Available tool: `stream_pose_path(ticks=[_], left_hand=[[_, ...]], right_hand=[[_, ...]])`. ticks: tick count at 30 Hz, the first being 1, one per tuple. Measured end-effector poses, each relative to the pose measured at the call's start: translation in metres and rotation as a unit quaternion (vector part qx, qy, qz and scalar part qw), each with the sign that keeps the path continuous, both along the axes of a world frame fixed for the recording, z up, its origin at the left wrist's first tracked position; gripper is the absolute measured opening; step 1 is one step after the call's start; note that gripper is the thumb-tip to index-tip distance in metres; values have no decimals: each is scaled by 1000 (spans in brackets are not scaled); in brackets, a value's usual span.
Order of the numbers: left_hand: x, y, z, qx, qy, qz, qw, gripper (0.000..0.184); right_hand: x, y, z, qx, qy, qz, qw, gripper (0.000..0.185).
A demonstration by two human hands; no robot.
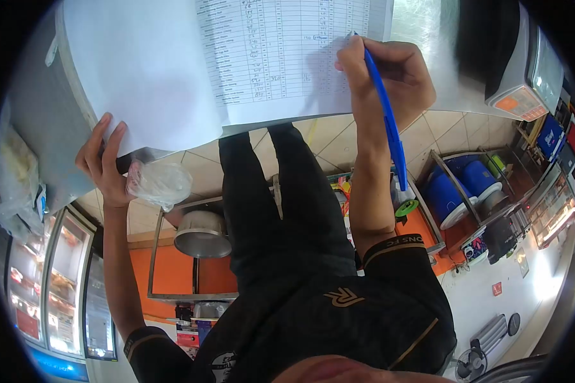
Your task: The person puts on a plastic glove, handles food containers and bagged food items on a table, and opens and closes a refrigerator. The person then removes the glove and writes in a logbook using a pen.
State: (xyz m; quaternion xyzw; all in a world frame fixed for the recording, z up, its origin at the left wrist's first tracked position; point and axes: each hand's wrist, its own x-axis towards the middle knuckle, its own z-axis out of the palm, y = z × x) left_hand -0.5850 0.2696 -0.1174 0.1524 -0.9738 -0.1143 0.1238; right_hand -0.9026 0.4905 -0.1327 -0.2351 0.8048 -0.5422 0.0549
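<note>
My right hand (396, 76) is closed around a blue pen (386, 112). Its tip meets the right side of a printed table sheet (268, 64), whose rows carry handwritten figures. A blank white page (140, 64) spreads to the left of that sheet. My left hand (105, 163) lies at the lower left edge of this page, two fingers stretched out on the paper. Right beside its thumb side is a clear plastic bag (160, 184) with unclear contents; whether the hand touches it I cannot tell.
A weighing scale (521, 96) stands at the right on the metal counter (441, 83). Plastic bags (19, 185) sit at far left, above a lit display case (61, 281). Below are a metal pot (202, 234) and blue containers (453, 191).
</note>
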Motion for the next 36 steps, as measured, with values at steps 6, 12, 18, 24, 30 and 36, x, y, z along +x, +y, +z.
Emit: stream_pose_path(ticks=[6,12,18,24,30,36], left_hand=[[1,-1,-1,6,7,1,1000,53],[1,-1,-2,4,12,-3,1000,52],[3,-3,-3,5,12,-5,1000,51],[2,-2,-4,1,11,-4,1000,52],[8,-2,2,28,-30,20,999,50],[9,-3,19,110,-11,17,994,54]], right_hand=[[1,-3,1,14,-9,-16,1000,15],[2,-4,5,41,-7,-10,999,15],[2,-5,3,4,-24,-17,1000,16],[2,-5,2,29,-6,-16,999,14],[0,-1,20,-179,-145,-78,970,8],[1,-8,30,38,241,73,967,24]])
